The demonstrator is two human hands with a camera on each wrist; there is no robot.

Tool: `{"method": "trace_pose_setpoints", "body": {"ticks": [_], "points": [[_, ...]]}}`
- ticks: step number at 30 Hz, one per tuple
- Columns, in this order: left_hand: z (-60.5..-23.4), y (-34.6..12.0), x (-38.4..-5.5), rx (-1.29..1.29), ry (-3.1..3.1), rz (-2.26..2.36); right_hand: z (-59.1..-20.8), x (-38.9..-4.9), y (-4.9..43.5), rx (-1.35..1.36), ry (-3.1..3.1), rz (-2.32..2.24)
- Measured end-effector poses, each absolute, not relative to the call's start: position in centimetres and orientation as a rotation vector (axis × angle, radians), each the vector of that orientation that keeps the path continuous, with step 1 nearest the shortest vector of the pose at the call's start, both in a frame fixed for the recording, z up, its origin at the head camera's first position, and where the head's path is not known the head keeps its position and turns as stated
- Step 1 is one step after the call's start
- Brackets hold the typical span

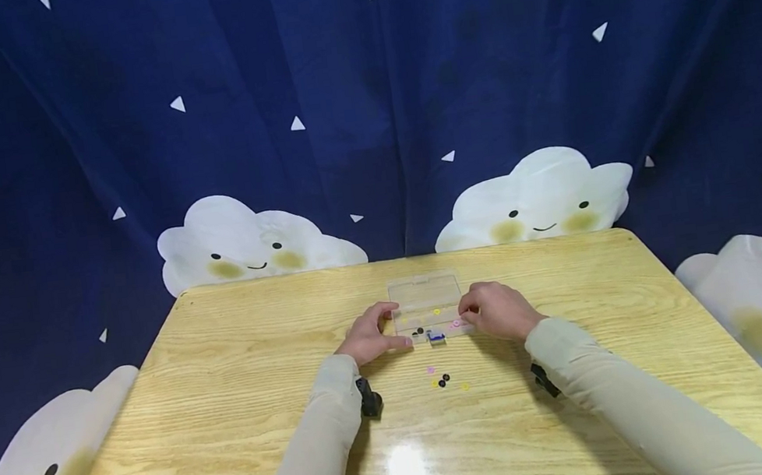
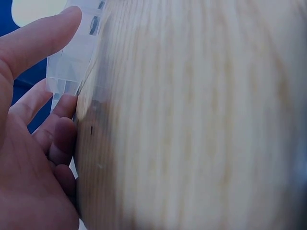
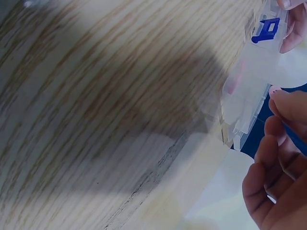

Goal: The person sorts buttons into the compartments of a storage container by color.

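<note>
A clear plastic box (image 1: pixel 403 338) lies on the table, its clear lid (image 1: pixel 422 289) tipped back and open. Small black buttons (image 1: pixel 420 331), a yellow button (image 1: pixel 437 312) and a pink button (image 1: pixel 457 324) show inside it. A blue latch (image 3: pixel 266 30) sits on the front wall. My left hand (image 1: pixel 367 336) holds the box's left end, thumb in front and fingers behind. At the right end, my right hand (image 1: pixel 498 310) pinches a small pink button with dark holes (image 3: pixel 274 91) between thumb and forefinger, close over the box.
Several loose buttons lie on the wooden table (image 1: pixel 268 423) in front of the box: a pink button (image 1: pixel 431 370), black buttons (image 1: pixel 444 380) and a yellow button (image 1: pixel 465 386). A dark blue curtain (image 1: pixel 335 78) with clouds hangs behind the table's far edge.
</note>
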State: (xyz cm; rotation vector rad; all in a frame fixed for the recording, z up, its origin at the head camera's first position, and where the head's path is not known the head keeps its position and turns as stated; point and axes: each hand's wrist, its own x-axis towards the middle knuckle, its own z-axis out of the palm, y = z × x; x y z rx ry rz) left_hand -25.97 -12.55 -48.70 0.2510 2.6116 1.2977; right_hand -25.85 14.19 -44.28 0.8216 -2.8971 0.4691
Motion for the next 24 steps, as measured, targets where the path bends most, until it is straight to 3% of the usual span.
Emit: {"method": "trace_pose_setpoints", "body": {"ticks": [24], "points": [[-48.79, -12.62, -26.08, 0.235, 2.611, 1.275, -45.05, -25.92, 14.74, 0.837, -2.864, 0.417]]}}
